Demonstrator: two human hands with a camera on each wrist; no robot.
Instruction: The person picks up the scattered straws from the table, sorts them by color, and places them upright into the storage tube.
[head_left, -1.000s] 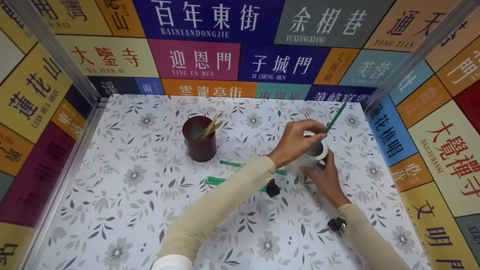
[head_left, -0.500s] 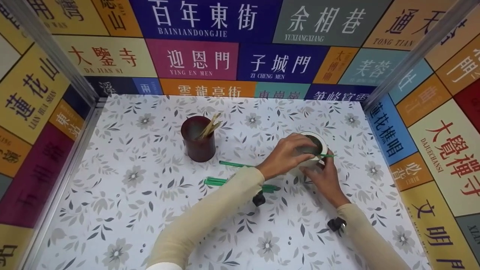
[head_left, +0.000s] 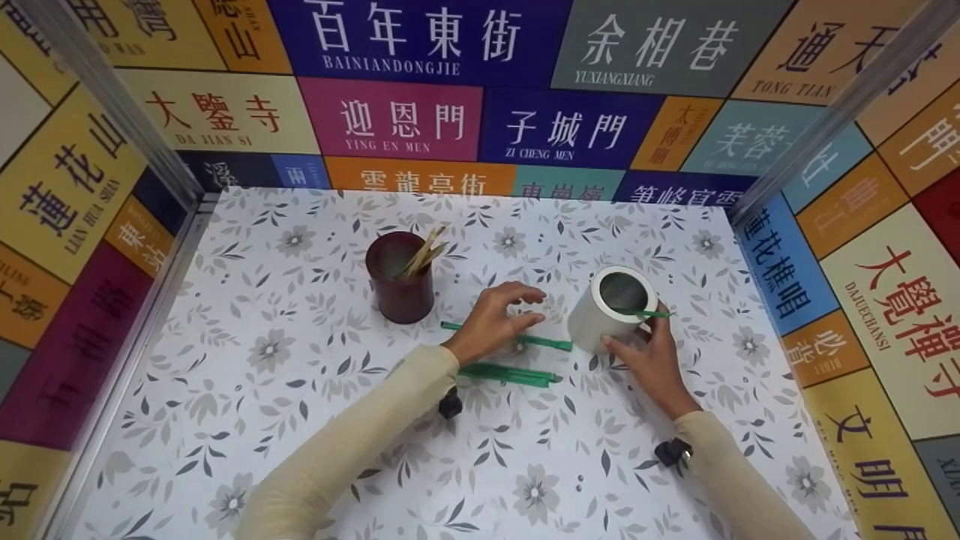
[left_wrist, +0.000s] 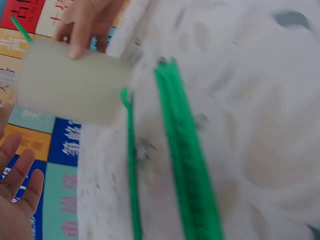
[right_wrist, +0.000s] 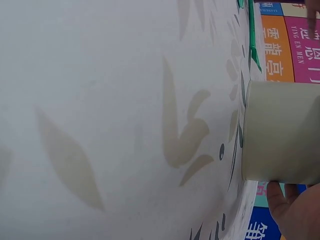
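Observation:
My right hand (head_left: 649, 356) grips a white cylindrical pen holder (head_left: 592, 322) low on its right side, thumb in front and fingers round the far side. The holder stands upright on the table, and one green stick (head_left: 641, 313) leans inside it, its tip poking past the right rim. My left hand (head_left: 495, 319) hovers left of the holder with spread, bent fingers and nothing between them. Beneath it lies a single green stick (head_left: 551, 343); nearer me is a bundle of green sticks (head_left: 517, 374), partly hidden by the left wrist. In the left wrist view the bundle (left_wrist: 187, 150) lies close together.
A dark red-brown pen holder (head_left: 397, 292) with several thin wooden sticks (head_left: 424, 255) leaning in it stands at the back left. Printed panels (head_left: 405, 120) wall the floral table (head_left: 300, 420) at the back and both sides.
My left hand lowered a green stick into the white pen holder, let it go, and drew back left over the sticks on the table. The right hand stays on the holder.

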